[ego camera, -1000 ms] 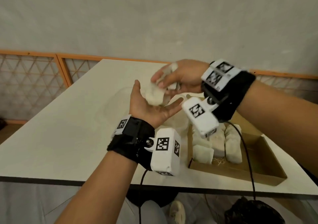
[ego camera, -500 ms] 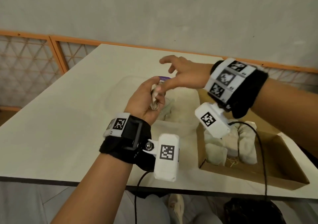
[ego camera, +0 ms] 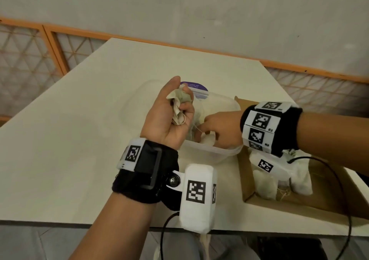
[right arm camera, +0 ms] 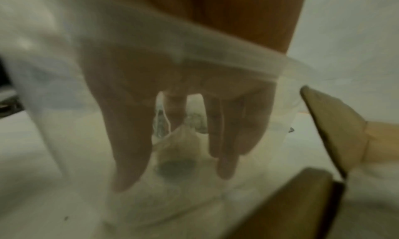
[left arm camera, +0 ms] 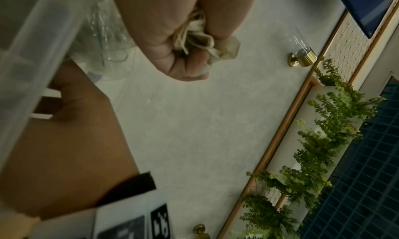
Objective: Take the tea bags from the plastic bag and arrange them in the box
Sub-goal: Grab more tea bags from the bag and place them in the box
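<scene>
Fingers of my left hand (ego camera: 168,118) curl tight around a crumpled tea bag (ego camera: 178,105), palm turned up, held above the table (ego camera: 65,140) just left of the translucent plastic bag (ego camera: 220,104). From the left wrist view the bag's paper and string bulge out between my knuckles (left arm camera: 199,36). My right hand (ego camera: 221,129) reaches down into the plastic bag's opening, fingers (right arm camera: 129,140) straight and spread (seen hazily through the plastic film in the right wrist view). Between those spread fingers lies another tea bag (right arm camera: 177,150), a pale pouch with a dark patch, close to the fingertips; whether they touch it I cannot tell, and nothing is gripped. Right of the plastic bag, touching it, sits the cardboard box (ego camera: 327,202) with several tea bags already laid inside (ego camera: 265,184), partly hidden under my right wrist's camera.
</scene>
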